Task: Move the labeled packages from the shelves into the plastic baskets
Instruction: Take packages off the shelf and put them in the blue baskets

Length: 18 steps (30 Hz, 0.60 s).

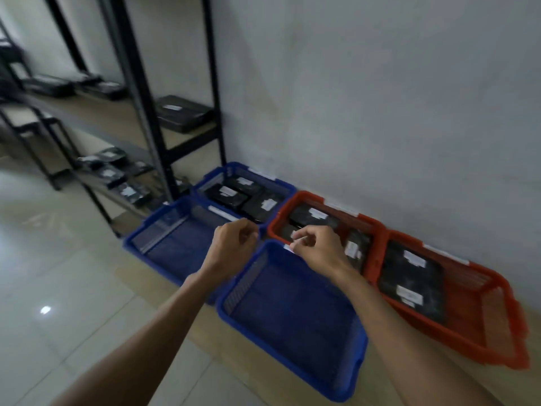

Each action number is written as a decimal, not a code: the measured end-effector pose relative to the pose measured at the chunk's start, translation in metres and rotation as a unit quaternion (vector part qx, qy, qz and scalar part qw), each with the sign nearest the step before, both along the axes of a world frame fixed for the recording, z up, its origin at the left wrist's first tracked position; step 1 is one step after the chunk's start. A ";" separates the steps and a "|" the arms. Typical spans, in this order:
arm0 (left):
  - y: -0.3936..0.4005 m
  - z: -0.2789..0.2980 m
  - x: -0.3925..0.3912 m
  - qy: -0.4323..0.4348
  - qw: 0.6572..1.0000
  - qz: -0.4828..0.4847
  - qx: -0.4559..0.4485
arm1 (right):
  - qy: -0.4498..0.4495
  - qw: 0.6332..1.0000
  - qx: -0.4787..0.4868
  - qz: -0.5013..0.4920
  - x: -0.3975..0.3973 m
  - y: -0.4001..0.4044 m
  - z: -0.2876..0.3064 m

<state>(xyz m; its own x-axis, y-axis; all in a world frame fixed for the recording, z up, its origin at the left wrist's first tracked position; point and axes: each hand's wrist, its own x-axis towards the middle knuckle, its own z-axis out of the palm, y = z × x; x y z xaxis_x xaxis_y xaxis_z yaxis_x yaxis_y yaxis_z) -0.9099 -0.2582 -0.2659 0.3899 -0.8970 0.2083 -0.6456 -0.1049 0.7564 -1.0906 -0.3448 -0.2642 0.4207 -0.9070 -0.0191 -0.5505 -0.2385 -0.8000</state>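
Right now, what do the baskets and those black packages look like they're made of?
Blue baskets and orange baskets: likely moulded plastic, judging by slatted walls and uniform colour. Black packages: apparently glossy plastic film, wrinkled and faintly reflective, with white, probably paper, labels.

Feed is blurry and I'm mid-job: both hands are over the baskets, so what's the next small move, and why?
Probably turn left to the shelves for another package: left hand and right hand seem to hold none, labeled packages remain shelved, and the near blue basket looks empty.

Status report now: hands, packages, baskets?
Both hands loosely curled, holding nothing. Near blue basket empty; both orange baskets hold packages. More packages on shelves. Nothing in the way.
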 end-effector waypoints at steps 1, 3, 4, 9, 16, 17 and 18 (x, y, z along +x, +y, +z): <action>0.009 0.003 0.016 0.002 1.000 0.021 -0.007 | 0.004 1.000 -0.002 0.027 0.018 0.004 0.005; 0.027 0.011 0.047 -0.003 0.998 0.058 -0.022 | 0.009 0.997 -0.009 0.071 0.054 0.012 0.013; 0.035 0.015 0.063 -0.005 0.997 0.076 -0.029 | 0.009 0.996 -0.012 0.091 0.073 0.016 0.017; 0.071 0.024 0.147 0.016 0.987 0.144 -0.066 | 0.002 0.986 -0.020 0.168 0.164 0.033 0.030; 0.101 0.041 0.280 0.009 0.988 0.136 -0.074 | -0.023 0.978 -0.045 0.201 0.290 0.049 0.055; 0.103 0.047 0.298 0.005 0.988 0.132 -0.076 | -0.029 0.978 -0.050 0.203 0.308 0.051 0.061; 0.105 0.053 0.315 0.004 0.989 0.127 -0.078 | -0.035 0.977 -0.054 0.203 0.325 0.053 0.068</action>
